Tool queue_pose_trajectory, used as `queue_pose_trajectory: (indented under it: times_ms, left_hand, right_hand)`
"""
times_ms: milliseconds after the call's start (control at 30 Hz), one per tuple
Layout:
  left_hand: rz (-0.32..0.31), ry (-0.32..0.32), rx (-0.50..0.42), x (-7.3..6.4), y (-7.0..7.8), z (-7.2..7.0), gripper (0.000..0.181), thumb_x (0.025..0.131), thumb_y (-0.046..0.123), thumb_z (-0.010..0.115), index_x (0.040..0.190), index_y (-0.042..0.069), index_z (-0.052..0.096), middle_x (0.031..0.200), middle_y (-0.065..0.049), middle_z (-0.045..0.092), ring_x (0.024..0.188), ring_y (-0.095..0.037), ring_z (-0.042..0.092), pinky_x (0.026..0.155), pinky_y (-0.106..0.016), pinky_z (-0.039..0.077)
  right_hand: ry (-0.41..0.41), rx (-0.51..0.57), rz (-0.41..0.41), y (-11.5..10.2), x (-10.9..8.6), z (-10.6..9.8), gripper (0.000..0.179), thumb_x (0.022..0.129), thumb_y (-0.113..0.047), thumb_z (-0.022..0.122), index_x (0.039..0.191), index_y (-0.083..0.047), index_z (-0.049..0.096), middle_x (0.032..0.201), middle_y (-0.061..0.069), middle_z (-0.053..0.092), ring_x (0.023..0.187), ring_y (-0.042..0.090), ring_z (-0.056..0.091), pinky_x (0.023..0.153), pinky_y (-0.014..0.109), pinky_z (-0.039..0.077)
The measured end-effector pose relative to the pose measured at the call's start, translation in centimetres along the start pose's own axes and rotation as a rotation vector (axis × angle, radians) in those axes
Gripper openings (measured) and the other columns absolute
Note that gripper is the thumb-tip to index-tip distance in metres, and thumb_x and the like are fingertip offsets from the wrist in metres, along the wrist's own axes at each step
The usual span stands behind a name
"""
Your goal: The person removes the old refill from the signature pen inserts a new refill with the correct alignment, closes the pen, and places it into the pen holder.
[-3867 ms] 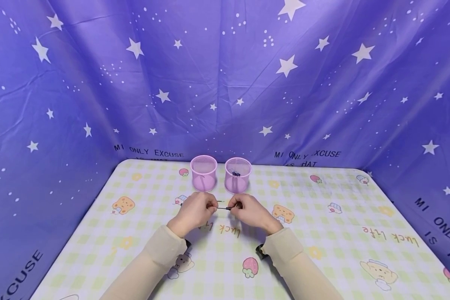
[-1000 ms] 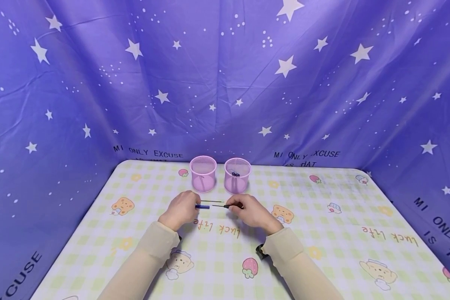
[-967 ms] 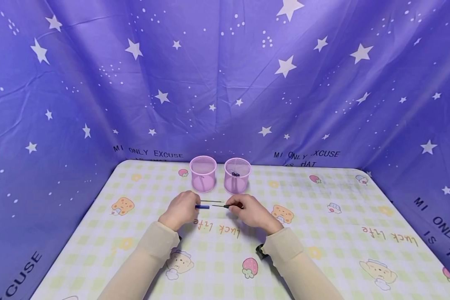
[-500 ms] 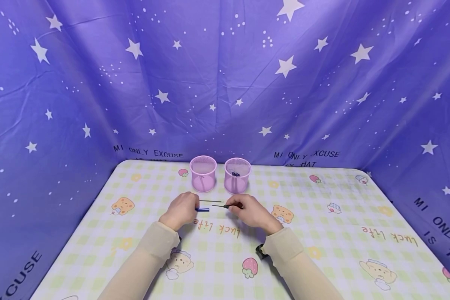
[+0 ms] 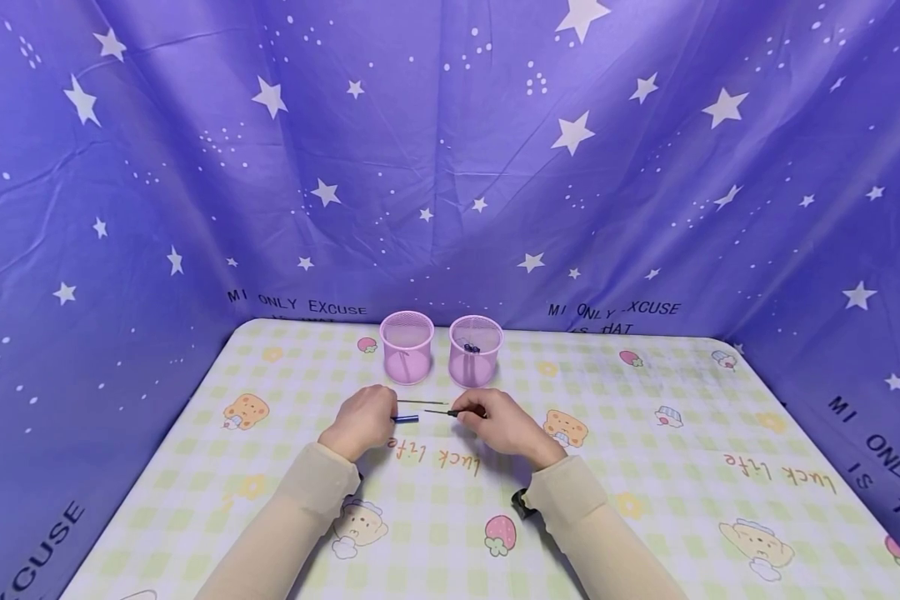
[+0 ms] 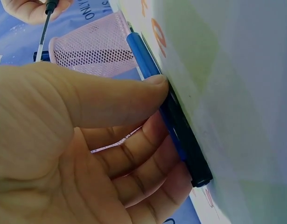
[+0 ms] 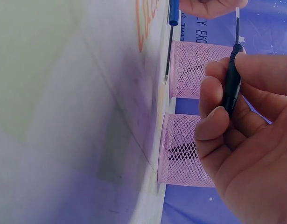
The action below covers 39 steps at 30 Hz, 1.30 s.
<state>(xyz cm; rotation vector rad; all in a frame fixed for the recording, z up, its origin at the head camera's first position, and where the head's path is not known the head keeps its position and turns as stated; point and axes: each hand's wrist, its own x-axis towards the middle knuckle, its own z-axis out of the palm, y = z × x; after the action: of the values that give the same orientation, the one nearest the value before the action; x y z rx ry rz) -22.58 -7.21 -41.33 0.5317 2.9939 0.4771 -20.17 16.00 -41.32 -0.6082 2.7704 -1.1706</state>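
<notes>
My left hand point(image 5: 363, 419) pinches a blue pen barrel point(image 6: 142, 53) between thumb and fingers, close over the tabletop; its black clip end point(image 6: 194, 161) shows below the thumb in the left wrist view. In my right hand point(image 5: 495, 422) is a black pen front section point(image 7: 233, 79), gripped by thumb and curled fingers. A thin refill point(image 7: 237, 28) with a whitish end sticks out of it and points left, apart from the barrel. Behind the barrel, a second dark refill point(image 5: 423, 402) lies on the table, its left end hidden by my left hand.
Two pink mesh cups stand behind the hands. Nothing shows in the left cup point(image 5: 407, 358); the right cup point(image 5: 474, 367) has small dark-blue pieces point(image 5: 472, 347) inside. A checked cloth covers the table point(image 5: 645, 433), and a starry purple curtain point(image 5: 435, 167) hangs behind.
Since the oldest frame my left hand has moved left, away from the right, and the blue barrel has come into sight. Within the last second the barrel has dipped slightly nearer me.
</notes>
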Motion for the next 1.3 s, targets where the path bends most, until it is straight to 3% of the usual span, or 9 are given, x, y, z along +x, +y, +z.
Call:
queue_pose_trajectory:
  times_ms: [367, 633, 1133, 1300]
  left_hand:
    - [0.061, -0.020, 0.044, -0.3, 0.2, -0.2, 0.013, 0.070, 0.001, 0.072, 0.079, 0.009, 0.067, 0.075, -0.001, 0.056, 0.069, -0.018, 0.051, 0.065, -0.036, 0.047]
    - [0.061, -0.057, -0.022, -0.4, 0.4, -0.8, 0.010, 0.081, 0.003, 0.069, 0.080, 0.011, 0.062, 0.077, 0.002, 0.057, 0.069, -0.016, 0.051, 0.065, -0.034, 0.045]
    - [0.087, 0.015, -0.052, -0.5, 0.5, -1.9, 0.015, 0.081, 0.001, 0.062, 0.075, 0.014, 0.057, 0.074, 0.002, 0.053, 0.068, -0.016, 0.049, 0.062, -0.033, 0.043]
    - [0.078, 0.025, -0.047, -0.5, 0.3, -2.2, 0.015, 0.082, 0.001, 0.062, 0.075, 0.014, 0.057, 0.073, 0.001, 0.053, 0.069, -0.017, 0.049, 0.063, -0.035, 0.043]
  right_hand:
    - [0.010, -0.004, -0.016, -0.3, -0.2, -0.1, 0.013, 0.092, -0.008, 0.058, 0.099, -0.014, 0.069, 0.091, -0.004, 0.063, 0.078, 0.012, 0.054, 0.076, 0.033, 0.046]
    - [0.009, 0.000, -0.012, -0.3, -0.2, -0.1, 0.013, 0.093, -0.009, 0.058, 0.099, -0.014, 0.068, 0.090, -0.003, 0.062, 0.077, 0.012, 0.054, 0.073, 0.033, 0.046]
    - [0.020, 0.002, 0.004, 0.2, 0.0, -0.1, 0.015, 0.092, -0.008, 0.058, 0.100, -0.014, 0.069, 0.089, -0.004, 0.063, 0.073, 0.011, 0.055, 0.070, 0.029, 0.047]
    - [0.038, -0.009, 0.017, 0.1, 0.0, -0.1, 0.015, 0.092, -0.007, 0.058, 0.100, -0.014, 0.069, 0.093, -0.003, 0.065, 0.079, 0.011, 0.056, 0.076, 0.032, 0.047]
